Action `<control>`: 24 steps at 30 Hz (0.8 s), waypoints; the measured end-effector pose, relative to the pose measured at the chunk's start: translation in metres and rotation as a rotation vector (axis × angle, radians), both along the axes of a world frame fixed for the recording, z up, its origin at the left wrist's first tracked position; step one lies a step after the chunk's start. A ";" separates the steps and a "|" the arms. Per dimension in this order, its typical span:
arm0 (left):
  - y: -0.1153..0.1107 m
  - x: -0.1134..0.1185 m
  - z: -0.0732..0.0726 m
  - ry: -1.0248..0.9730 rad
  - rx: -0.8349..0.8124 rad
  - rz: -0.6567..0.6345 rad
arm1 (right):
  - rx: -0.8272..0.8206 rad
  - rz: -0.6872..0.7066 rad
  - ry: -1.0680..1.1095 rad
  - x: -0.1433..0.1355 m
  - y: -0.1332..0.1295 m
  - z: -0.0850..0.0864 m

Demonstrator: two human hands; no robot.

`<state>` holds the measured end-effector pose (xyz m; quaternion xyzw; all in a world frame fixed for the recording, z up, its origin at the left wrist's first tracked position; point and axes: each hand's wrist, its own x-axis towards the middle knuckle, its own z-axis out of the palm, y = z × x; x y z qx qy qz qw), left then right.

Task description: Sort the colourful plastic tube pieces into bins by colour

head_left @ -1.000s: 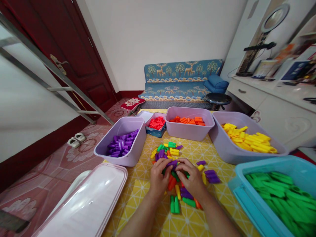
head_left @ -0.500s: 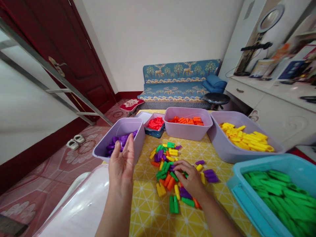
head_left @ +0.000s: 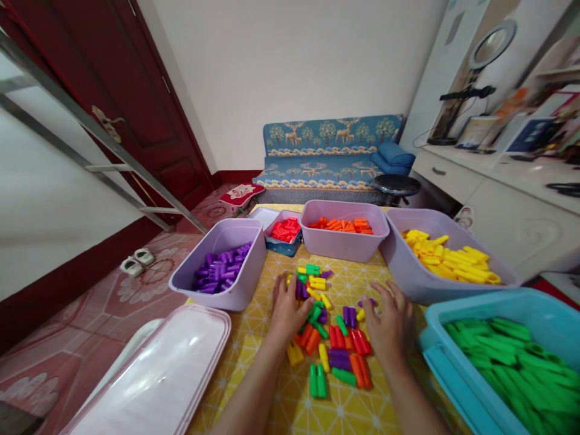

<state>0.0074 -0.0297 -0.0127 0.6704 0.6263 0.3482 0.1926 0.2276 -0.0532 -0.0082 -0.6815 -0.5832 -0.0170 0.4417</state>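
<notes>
Mixed plastic tube pieces lie in a loose pile on the yellow patterned cloth, among them a green pair, an orange pair and a purple pair. My left hand rests at the pile's left side, fingers apart, touching or just over the green and purple pieces. On the right side, my right hand is low over the cloth with fingers spread, beside a small purple piece. Its palm hides whatever lies beneath. Neither hand visibly grips a piece.
Around the pile stand a lilac bin of purple pieces, a small box of red ones, a lilac bin of orange, another bin of yellow and a turquoise bin of green. A clear lid lies at left.
My left hand has come down from in front of the purple bin to the pile. My right hand has moved right, off the pile's middle, uncovering red and purple pieces.
</notes>
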 end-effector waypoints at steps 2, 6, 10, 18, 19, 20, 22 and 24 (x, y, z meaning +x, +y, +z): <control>-0.002 0.011 0.004 0.011 0.007 -0.123 | -0.064 0.021 0.036 0.001 0.003 -0.005; -0.001 0.030 0.019 -0.002 0.044 -0.405 | -0.093 0.272 0.308 -0.021 0.001 -0.005; 0.004 0.039 0.020 -0.098 0.034 -0.499 | -0.126 0.461 0.623 -0.037 -0.003 0.005; 0.007 0.029 0.008 -0.552 -0.060 -0.259 | -0.176 0.543 0.632 -0.037 -0.001 -0.006; 0.006 0.027 0.008 -0.588 -0.068 -0.251 | -0.150 0.528 0.520 -0.038 0.000 -0.007; 0.006 0.025 0.008 -0.611 -0.072 -0.245 | -0.128 0.510 0.397 -0.039 0.000 -0.008; 0.005 0.023 0.009 -0.624 -0.071 -0.233 | -0.111 0.474 0.159 -0.040 -0.001 -0.007; 0.004 0.022 0.009 -0.618 -0.077 -0.230 | -0.147 0.438 -0.035 -0.041 -0.003 -0.004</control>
